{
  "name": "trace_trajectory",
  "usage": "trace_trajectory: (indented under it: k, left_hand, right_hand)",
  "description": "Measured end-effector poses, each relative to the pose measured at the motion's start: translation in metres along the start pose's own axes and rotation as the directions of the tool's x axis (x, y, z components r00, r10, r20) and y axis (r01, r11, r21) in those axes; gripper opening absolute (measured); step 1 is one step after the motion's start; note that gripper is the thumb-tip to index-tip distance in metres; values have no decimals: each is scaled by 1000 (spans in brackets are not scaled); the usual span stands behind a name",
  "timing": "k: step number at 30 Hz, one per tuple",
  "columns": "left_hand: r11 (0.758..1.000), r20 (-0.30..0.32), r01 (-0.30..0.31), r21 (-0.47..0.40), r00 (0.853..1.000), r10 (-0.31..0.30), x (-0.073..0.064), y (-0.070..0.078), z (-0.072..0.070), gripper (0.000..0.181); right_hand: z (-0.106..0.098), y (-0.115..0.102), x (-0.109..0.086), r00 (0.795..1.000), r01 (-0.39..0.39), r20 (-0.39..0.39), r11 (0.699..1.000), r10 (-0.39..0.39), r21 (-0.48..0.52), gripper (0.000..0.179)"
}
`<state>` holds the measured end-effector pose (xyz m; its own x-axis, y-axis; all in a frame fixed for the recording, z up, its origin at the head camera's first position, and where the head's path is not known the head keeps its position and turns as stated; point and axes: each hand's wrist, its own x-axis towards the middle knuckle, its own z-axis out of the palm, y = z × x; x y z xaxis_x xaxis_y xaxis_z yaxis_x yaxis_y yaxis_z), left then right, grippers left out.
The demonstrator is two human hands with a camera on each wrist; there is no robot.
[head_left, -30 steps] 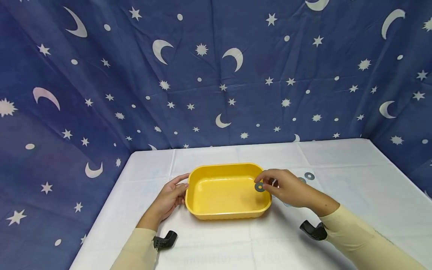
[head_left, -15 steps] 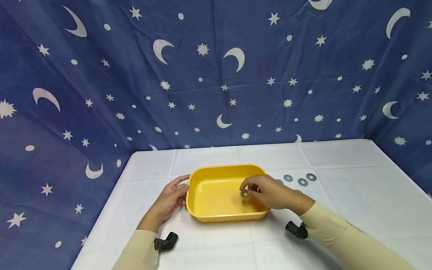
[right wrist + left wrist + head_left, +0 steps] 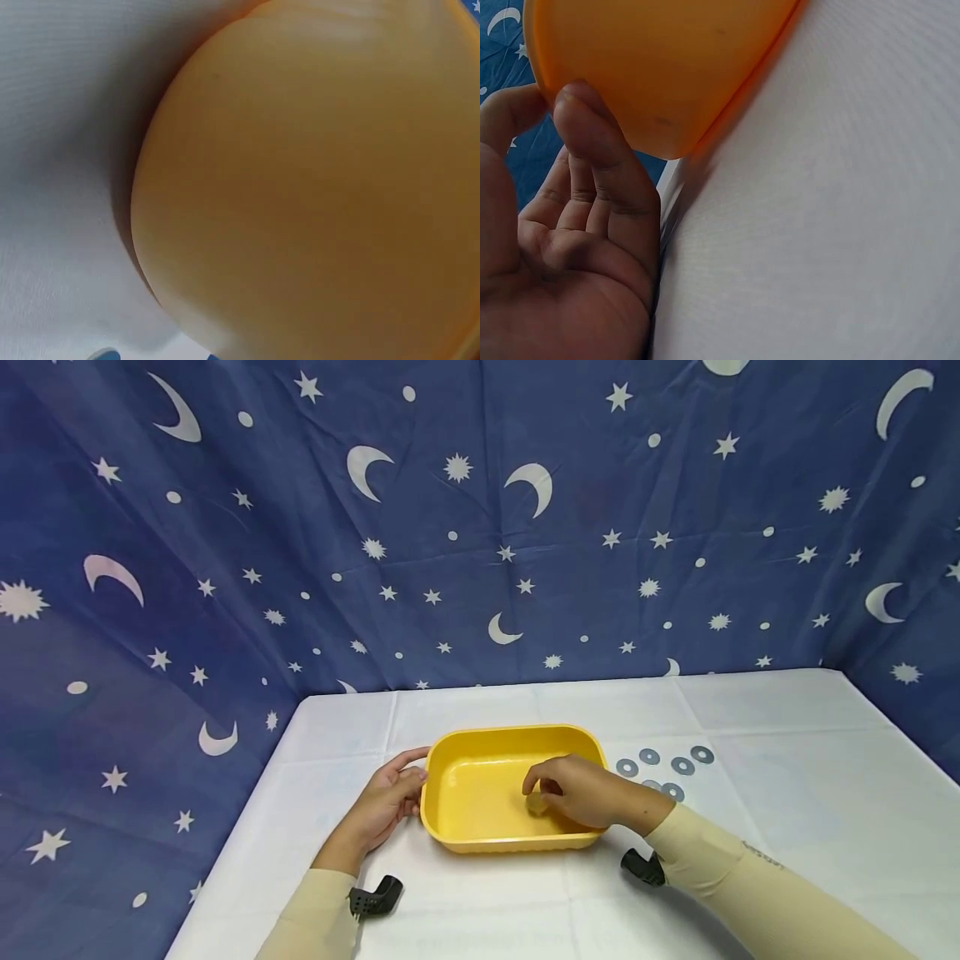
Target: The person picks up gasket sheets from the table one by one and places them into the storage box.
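Observation:
A yellow plastic tub (image 3: 480, 785) stands on the white-covered table. My left hand (image 3: 382, 806) grips its left end; in the left wrist view the thumb (image 3: 592, 131) lies at the rim with the index finger on the other side of the wall. Inside the tub's right half, my right hand (image 3: 573, 789) reaches down with thumb and index finger at a flat washer (image 3: 536, 803), which looks yellowish and blurred near the tub floor. The tub's outer wall (image 3: 300, 187) fills most of the right wrist view and hides the right hand there.
Several grey flat washers (image 3: 682, 766) lie loose on the white cloth (image 3: 795, 810) just right of the tub, some partly behind the right wrist. A blue curtain (image 3: 420, 543) with moons and stars rises behind the table and along its sides.
My right hand has carried the washer from above the tub's right rim leftward and down into the tub. More loose washers now show. The left hand keeps its hold on the tub.

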<state>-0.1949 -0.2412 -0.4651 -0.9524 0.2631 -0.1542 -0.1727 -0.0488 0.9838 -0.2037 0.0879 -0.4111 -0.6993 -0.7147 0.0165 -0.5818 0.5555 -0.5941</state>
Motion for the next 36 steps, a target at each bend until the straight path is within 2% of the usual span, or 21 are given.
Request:
trace_trajectory:
  k: [6,12,20,30,36]
  left_hand:
    - [1000,3,14,8,1000,-14,0,0,3,56]
    - [1000,-9,9,21,1000,-9,0,2,4,54]
    - [1000,1,8,21,1000,-8,0,2,2,55]
    - [1000,-4,4,17,1000,-4,2,1,1,56]
    - [1000,-14,16,27,1000,-16,1,0,2,54]
  right_hand:
    - [6,1,1,999,-35,17,999,36,-24,15]
    - [9,1,3,999,-35,3,998,36,-53,17]
    - [11,-2,4,999,-41,-4,989,41,-139,20]
    - [14,-5,6,993,-121,-10,969,121,-214,17]
    - [18,-5,5,994,-110,-26,963,107,-247,21]
